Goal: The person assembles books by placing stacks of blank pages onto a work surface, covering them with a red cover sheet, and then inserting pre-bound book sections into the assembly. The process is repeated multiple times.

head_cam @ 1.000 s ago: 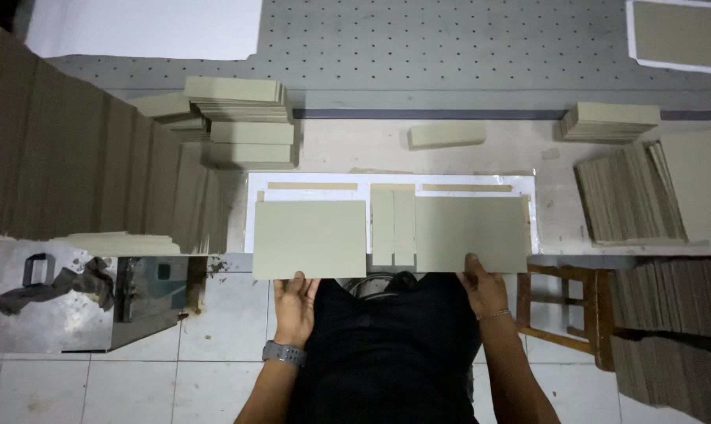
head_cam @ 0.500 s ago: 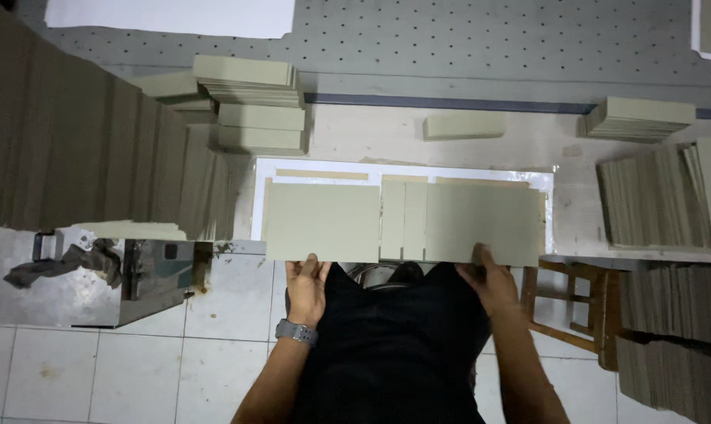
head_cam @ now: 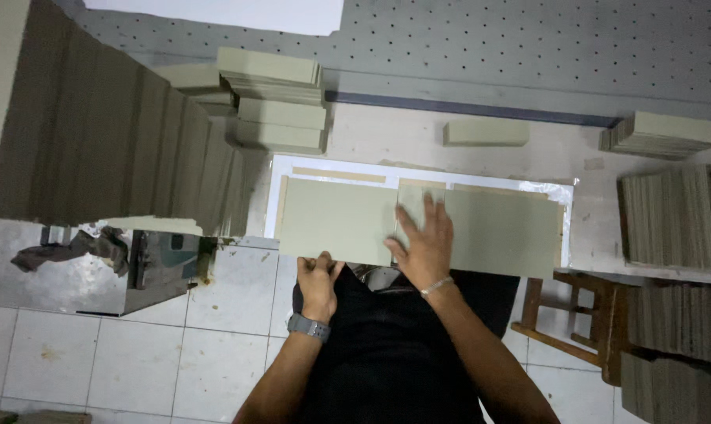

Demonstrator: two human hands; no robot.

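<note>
The right hand (head_cam: pixel 424 245) lies flat with fingers spread, pressing the narrow middle strip (head_cam: pixel 420 206) between two grey-green boards on the counter (head_cam: pixel 371 141). The left hand (head_cam: pixel 318 276) pinches the near edge of the left board (head_cam: pixel 336 220), fingers curled.

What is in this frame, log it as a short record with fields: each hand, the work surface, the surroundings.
left hand: curled at the near edge of the left grey-green cardboard panel, wristwatch on the wrist
right hand: fingers spread flat over the narrow middle cardboard strip
right grey-green cardboard panel: lies flat beside the strip
white backing sheet: under all three pieces
surroundings: stacks of cut cardboard boards behind, wooden stool at right
</note>
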